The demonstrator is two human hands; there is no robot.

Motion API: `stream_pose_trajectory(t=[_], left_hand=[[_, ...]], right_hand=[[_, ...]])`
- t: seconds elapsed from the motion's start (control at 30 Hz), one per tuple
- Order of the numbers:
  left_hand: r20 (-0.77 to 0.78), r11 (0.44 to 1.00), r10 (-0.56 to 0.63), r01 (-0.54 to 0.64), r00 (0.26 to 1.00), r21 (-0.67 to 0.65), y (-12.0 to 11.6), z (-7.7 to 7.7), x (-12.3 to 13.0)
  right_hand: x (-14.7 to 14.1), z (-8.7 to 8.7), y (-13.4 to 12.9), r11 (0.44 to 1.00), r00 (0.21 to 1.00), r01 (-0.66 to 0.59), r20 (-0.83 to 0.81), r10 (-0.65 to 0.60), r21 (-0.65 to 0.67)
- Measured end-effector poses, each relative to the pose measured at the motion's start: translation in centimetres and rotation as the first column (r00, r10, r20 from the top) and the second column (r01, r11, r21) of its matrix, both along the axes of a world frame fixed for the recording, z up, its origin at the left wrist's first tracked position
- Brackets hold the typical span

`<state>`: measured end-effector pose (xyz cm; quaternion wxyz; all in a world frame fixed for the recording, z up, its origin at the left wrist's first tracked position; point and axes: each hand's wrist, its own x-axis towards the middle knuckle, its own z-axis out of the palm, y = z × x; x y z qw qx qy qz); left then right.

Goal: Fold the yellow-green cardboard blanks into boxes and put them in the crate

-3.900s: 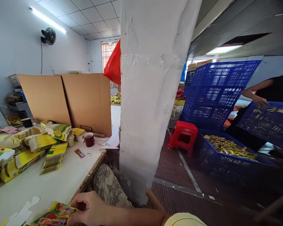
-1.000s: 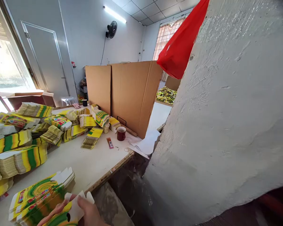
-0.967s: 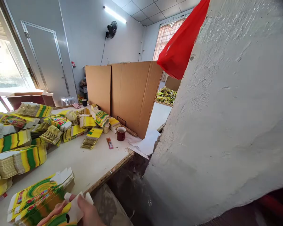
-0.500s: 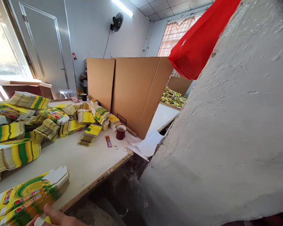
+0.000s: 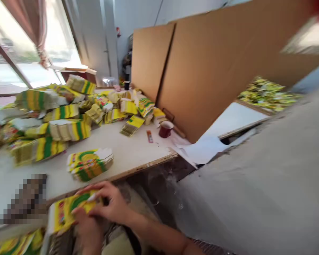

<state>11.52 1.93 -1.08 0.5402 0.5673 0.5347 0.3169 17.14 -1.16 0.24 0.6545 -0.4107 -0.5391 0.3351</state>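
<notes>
Both hands are at a stack of yellow and green printed cartons (image 5: 63,211), held low at the table's front edge. My left hand (image 5: 86,221) is closed on the near side, its thumb on top; blur hides its other fingers. My right hand (image 5: 110,202) reaches across the far end with bent fingers pressed on the printed face. Something white, perhaps tape, wraps one right finger. Just beyond, another neat carton stack (image 5: 90,164) lies flat on the white table (image 5: 122,152), apart from the hands.
Bundles of flattened cartons (image 5: 69,129) heap over the table's left and back. A maroon mug (image 5: 166,129) and small orange packet (image 5: 149,136) stand near the right edge. Tall cardboard panels (image 5: 196,67) rise behind. A rough pale wall (image 5: 255,184) fills the right. A pixelated patch covers something at left.
The view has swung left and down. Only one hand showed at the lower edge before, by the carton stack; now both hands are in view on cartons, with a separate stack lying beyond them.
</notes>
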Motion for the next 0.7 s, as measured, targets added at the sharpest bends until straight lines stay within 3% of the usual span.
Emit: stream_pose_trajectory(t=[0.03, 0.07, 0.1, 0.17, 0.23, 0.3, 0.33, 0.4, 0.43, 0.47, 0.5, 0.53, 0.6, 0.63, 0.7], left_hand=[[0.12, 0.986, 0.164, -0.166, 0.979, 0.007, -0.6, 0.0, -1.1], [0.287, 0.943, 0.32, -0.332, 0.903, -0.009, -1.2, 0.1, -1.8], [0.455, 0.883, 0.438, -0.466, 0.776, -0.055, -1.5, 0.1, -2.2], [0.664, 0.804, 0.524, -0.568, 0.534, -0.177, -1.5, 0.2, -2.5], [0.701, 0.784, 0.543, -0.577, 0.462, -0.228, -0.5, 0.3, -3.6], [0.71, 0.726, 0.59, -0.638, 0.385, -0.257, 1.0, 0.5, -6.6], [0.718, 0.688, 0.611, -0.672, 0.334, -0.274, 1.8, 0.5, -8.7], [0.726, 0.559, 0.661, -0.771, 0.192, -0.305, 3.3, 0.4, -14.0], [0.72, 0.506, 0.674, -0.814, 0.167, -0.285, 3.9, 0.2, -16.6], [0.68, 0.505, 0.694, -0.832, 0.234, -0.229, 4.2, -0.1, -19.0], [0.595, 0.522, 0.715, -0.846, 0.368, -0.104, 4.4, -0.5, -20.9], [0.457, 0.604, 0.703, -0.796, 0.544, 0.019, 4.4, -1.1, -22.3], [0.218, 0.72, 0.631, -0.666, 0.745, 0.192, 4.2, -2.3, -23.2], [0.16, 0.75, 0.601, -0.622, 0.783, 0.227, 4.1, -2.9, -22.8], [0.204, 0.733, 0.612, -0.645, 0.764, 0.216, 3.7, -4.0, -20.9]], right_hand=[[-0.4, 0.1, 0.0, 0.997, 0.999, 0.04, -0.032, -0.043, -0.069], [-0.8, 0.1, 0.0, 0.989, 0.995, 0.078, -0.051, -0.085, -0.128], [-1.1, 0.0, 0.0, 0.983, 0.995, 0.08, -0.05, -0.089, -0.162], [-1.5, -0.2, 0.0, 0.982, 0.999, 0.025, -0.021, -0.03, -0.189], [-1.2, -0.4, 0.3, 0.982, 0.997, -0.057, 0.035, 0.064, -0.181], [-0.2, -0.1, 1.0, 0.981, 0.99, -0.083, 0.101, 0.102, -0.178], [0.4, 0.2, 1.6, 0.983, 0.987, -0.06, 0.136, 0.084, -0.175], [1.9, 1.1, 3.5, 0.99, 0.979, 0.026, 0.203, 0.003, -0.139], [2.6, 1.6, 4.7, 0.991, 0.965, 0.08, 0.259, -0.05, -0.109], [3.2, 2.0, 6.0, 0.987, 0.933, 0.135, 0.345, -0.099, -0.081], [3.6, 2.4, 7.4, 0.979, 0.877, 0.186, 0.462, -0.13, -0.077], [3.8, 2.6, 8.7, 0.966, 0.799, 0.241, 0.585, -0.14, -0.098], [3.9, 2.7, 10.9, 0.933, 0.64, 0.315, 0.765, -0.072, -0.175], [3.8, 2.5, 11.7, 0.918, 0.589, 0.336, 0.808, -0.03, -0.211], [3.7, 2.0, 12.6, 0.905, 0.556, 0.343, 0.831, 0.019, -0.25]])
